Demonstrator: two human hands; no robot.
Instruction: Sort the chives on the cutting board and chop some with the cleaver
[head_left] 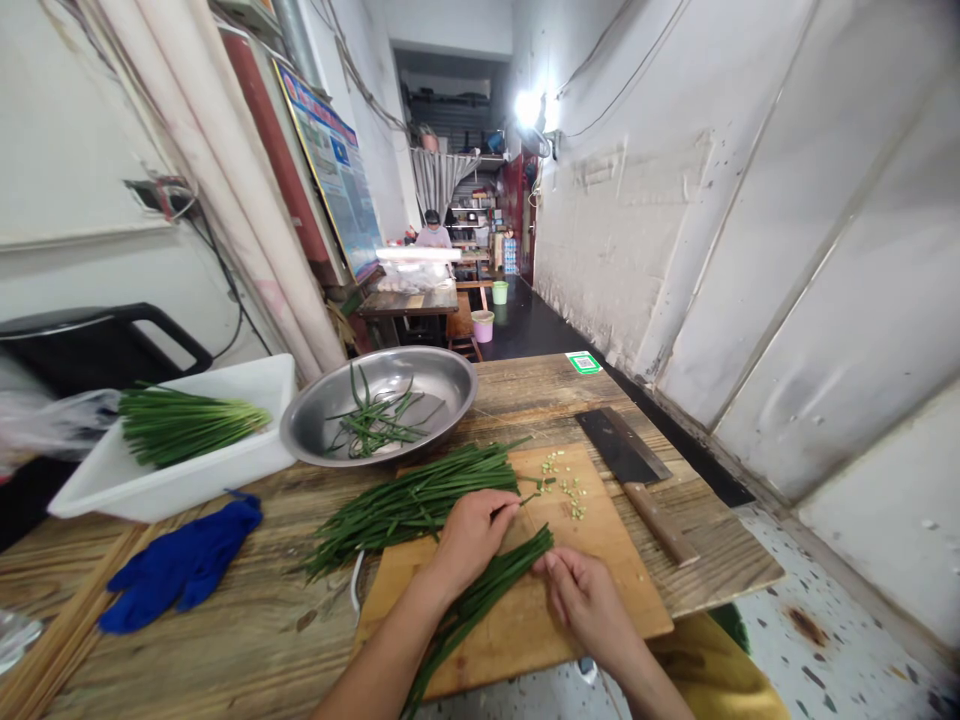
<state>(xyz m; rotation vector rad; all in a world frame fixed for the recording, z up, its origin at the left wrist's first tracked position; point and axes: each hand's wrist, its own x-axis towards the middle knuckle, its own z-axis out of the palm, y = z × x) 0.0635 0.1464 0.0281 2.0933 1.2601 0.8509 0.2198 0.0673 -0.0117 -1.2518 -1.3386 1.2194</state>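
My left hand (pixel 474 532) is closed, thumb and forefinger pinching a thin chive stalk above the wooden cutting board (pixel 600 560). My right hand (pixel 583 592) has its fingers curled in a pinch against the end of a small chive bundle (pixel 501 580), which slants over the board and passes under my left forearm. Beyond my left hand lies a larger heap of chives (pixel 427 497), partly on the board and partly on the table. Short pale chopped bits (pixel 576 495) are scattered on the board's far right part.
A cleaver (pixel 622 450) lies right of the board. Left stand a steel bowl (pixel 300 425) with loose chives and a white tray (pixel 172 492) with another chive bunch. A blue glove (pixel 184 565) and wooden sticks (pixel 71 640) lie nearer. A person (pixel 433 235) sits far back.
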